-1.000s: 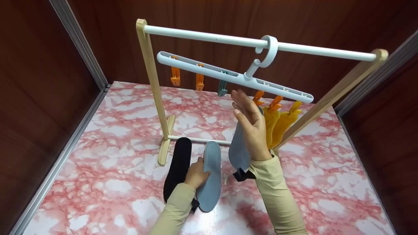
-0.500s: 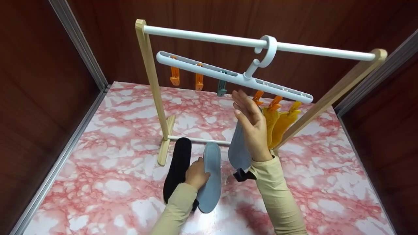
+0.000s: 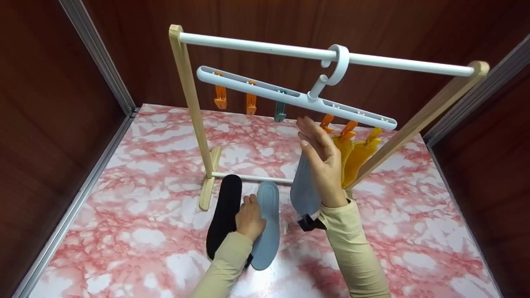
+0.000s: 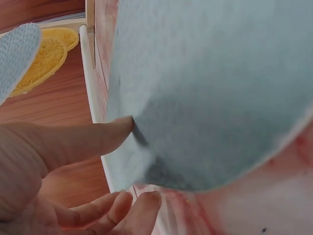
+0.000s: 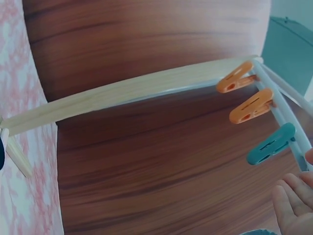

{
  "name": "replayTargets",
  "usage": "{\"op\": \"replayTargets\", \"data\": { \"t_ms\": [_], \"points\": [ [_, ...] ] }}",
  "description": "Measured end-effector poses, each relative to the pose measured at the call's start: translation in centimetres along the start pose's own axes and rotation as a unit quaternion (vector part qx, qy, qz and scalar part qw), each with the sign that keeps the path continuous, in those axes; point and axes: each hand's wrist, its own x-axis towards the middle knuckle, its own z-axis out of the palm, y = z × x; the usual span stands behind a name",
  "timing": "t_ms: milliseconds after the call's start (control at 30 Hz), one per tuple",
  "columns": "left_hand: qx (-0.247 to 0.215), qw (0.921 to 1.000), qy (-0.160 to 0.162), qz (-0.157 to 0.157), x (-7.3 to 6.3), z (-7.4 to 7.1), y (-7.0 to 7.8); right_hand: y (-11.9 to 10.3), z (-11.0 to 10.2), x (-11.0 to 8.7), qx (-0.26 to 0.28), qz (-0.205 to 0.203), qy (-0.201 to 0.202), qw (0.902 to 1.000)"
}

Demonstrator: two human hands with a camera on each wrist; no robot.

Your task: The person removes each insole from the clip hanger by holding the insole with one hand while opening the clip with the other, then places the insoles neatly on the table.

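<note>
A light grey insole (image 3: 271,231) and a black insole (image 3: 225,211) lie side by side on the marbled surface. Over the gap between them is my left hand (image 3: 250,217), at the grey insole's left edge. In the left wrist view, its thumb touches the insole's face while loosely bent fingers sit by the edge, apart from the thumb. My right hand (image 3: 323,165) is raised below the white clip hanger (image 3: 248,85), fingers extended and nothing held. Behind it hangs another grey insole (image 3: 302,190), partly hidden. A teal clip (image 3: 280,111) is close to its fingertips.
Two yellow insoles (image 3: 358,163) hang at right from an orange clip (image 3: 349,128) and a yellow clip (image 3: 374,135). Further left are two more orange clips (image 3: 220,97). The hanger tilts from a white rod (image 3: 261,47) on a wooden stand (image 3: 188,91). Brown panels (image 3: 54,124) enclose the surface.
My left hand shifts slightly, its thumb drawing back from the grey insole's face toward its edge. My right hand drifts a little rightward. The insoles and clips stay as they were.
</note>
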Motion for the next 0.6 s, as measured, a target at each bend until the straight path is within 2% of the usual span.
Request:
{"op": "replayTargets", "data": {
  "t_ms": [200, 367, 500, 600],
  "points": [
    [-0.009, 0.9995, -0.018, 0.025, 0.3, 0.1, 0.0, -0.4, 0.0, -0.2, -0.010, -0.011, 0.008, 0.9999],
    [-0.027, 0.9976, -0.024, 0.060, 0.3, 0.0, -0.3, -0.5, -0.2, -0.6, -0.027, -0.031, 0.042, 0.9983],
    [-0.074, 0.9939, -0.006, 0.082, 0.4, 0.0, -0.2, -0.6, -0.1, -0.9, -0.055, -0.061, 0.075, 0.9938],
    [-0.121, 0.9875, 0.002, 0.101, 0.7, -0.1, 0.1, -0.6, -0.1, -1.0, -0.072, -0.081, 0.102, 0.9889]
  ]
}}
